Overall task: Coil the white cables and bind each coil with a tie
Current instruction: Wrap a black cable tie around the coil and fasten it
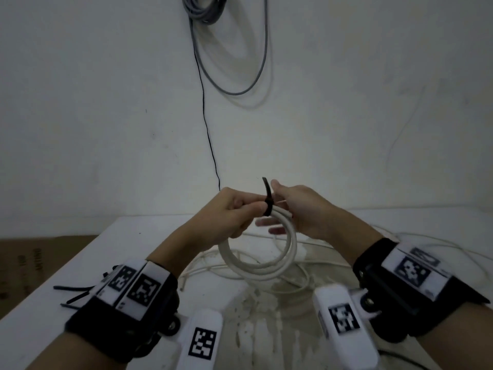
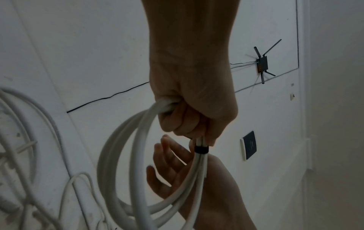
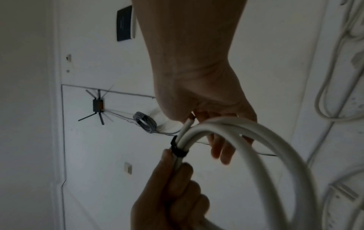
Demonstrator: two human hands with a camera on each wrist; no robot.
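White table (image 1: 80,263) below; left hand (image 1: 229,212) grips tied coil (image 1: 266,265); right hand (image 1: 301,212) released.

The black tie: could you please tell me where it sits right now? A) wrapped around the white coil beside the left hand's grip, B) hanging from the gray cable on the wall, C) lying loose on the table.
A: the black tie is wrapped around the white coil, right beside where the left hand grips it.

Black wrist cuffs (image 1: 128,316), blurry square-patterned white tags.
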